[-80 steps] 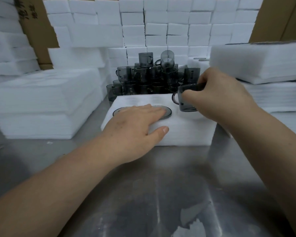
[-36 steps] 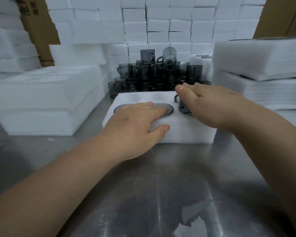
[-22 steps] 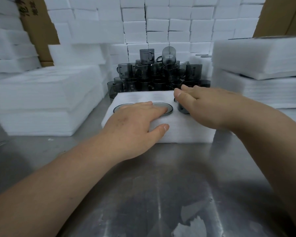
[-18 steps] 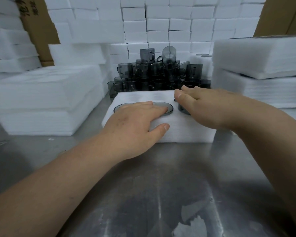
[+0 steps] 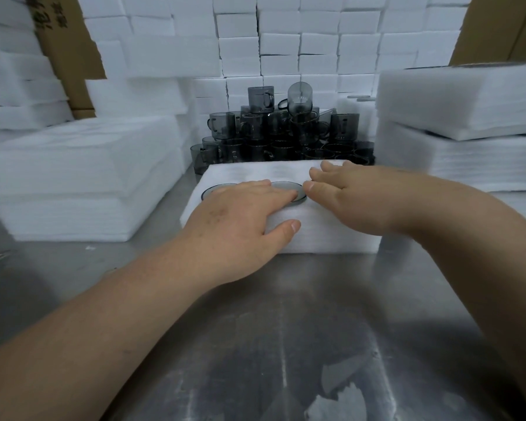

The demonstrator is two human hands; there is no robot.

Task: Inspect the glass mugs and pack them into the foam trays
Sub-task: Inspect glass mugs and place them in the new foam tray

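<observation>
Here, left hand [image 5: 240, 214] and right hand [image 5: 346, 197] press flat, fingers straight and holding nothing, atop a foam tray [image 5: 331, 238]

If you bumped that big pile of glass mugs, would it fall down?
Probably. The mug pile is stacked loosely in layers, so a nudge could topple the top ones. Being glass, they would likely chip or break on the hard metal table.
</observation>
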